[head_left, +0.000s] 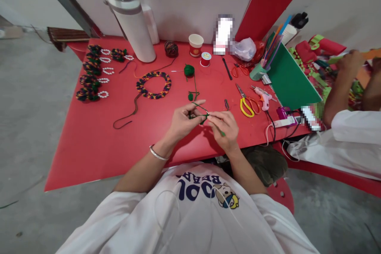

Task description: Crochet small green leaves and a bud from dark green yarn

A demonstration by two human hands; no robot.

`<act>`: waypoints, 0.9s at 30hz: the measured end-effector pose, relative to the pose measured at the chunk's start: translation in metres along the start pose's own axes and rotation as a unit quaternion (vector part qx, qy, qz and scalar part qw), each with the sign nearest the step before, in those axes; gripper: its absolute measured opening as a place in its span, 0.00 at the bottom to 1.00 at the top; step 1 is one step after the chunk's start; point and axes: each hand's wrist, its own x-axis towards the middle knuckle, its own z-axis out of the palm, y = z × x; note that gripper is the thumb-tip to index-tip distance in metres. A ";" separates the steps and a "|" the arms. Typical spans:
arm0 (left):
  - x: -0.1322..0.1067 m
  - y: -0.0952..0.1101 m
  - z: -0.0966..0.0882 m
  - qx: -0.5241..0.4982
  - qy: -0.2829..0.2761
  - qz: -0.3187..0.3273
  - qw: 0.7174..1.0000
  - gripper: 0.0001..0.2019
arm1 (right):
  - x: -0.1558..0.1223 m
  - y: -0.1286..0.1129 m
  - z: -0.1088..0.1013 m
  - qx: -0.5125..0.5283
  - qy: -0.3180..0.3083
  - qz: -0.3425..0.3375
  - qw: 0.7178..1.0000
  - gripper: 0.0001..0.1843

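Above the red table (98, 143), my left hand (183, 120) pinches a small piece of green crochet work (204, 120), with yarn running over the fingers. Fingers of my right hand (225, 127) are closed around a crochet hook, whose green handle (222, 133) shows below the palm. The hook's tip meets the yarn between both hands. From there the strand runs past a small green yarn bundle (190, 97) to a green yarn ball (189, 70). A multicoloured braided yarn ring (153, 96) lies to the left.
Several yarn bundles with bead loops (86, 93) line the left edge. Behind are a white flask (133, 31), a paper cup (195, 49) and a thread spool (205, 59). Yellow-handled scissors (246, 107) and a glue gun (264, 98) lie right. Another person's hand (349, 65) is beyond a green board (293, 75).
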 end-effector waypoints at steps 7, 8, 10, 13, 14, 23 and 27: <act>0.004 0.001 -0.010 -0.102 -0.090 -0.102 0.985 0.31 | -0.011 0.015 0.031 0.081 0.073 0.048 0.993 0.14; 0.004 0.003 -0.012 -0.090 -0.098 -0.111 0.985 0.31 | -0.009 0.022 0.030 0.162 0.047 0.075 0.983 0.18; 0.003 0.006 -0.016 -0.049 -0.112 -0.111 0.986 0.30 | -0.002 0.037 0.023 0.305 -0.021 0.102 0.947 0.20; 0.003 0.008 -0.020 0.008 -0.149 -0.103 0.983 0.29 | 0.014 0.053 0.000 0.393 -0.142 0.134 0.899 0.14; 0.003 0.008 -0.021 0.015 -0.165 -0.104 0.981 0.29 | 0.020 0.056 -0.009 0.405 -0.182 0.139 0.885 0.13; 0.005 0.004 -0.024 0.043 -0.194 -0.109 0.974 0.30 | 0.049 0.056 -0.044 0.419 -0.310 0.195 0.831 0.12; 0.005 0.005 -0.022 0.061 -0.193 -0.108 0.973 0.30 | 0.047 0.057 -0.044 0.424 -0.310 0.209 0.825 0.13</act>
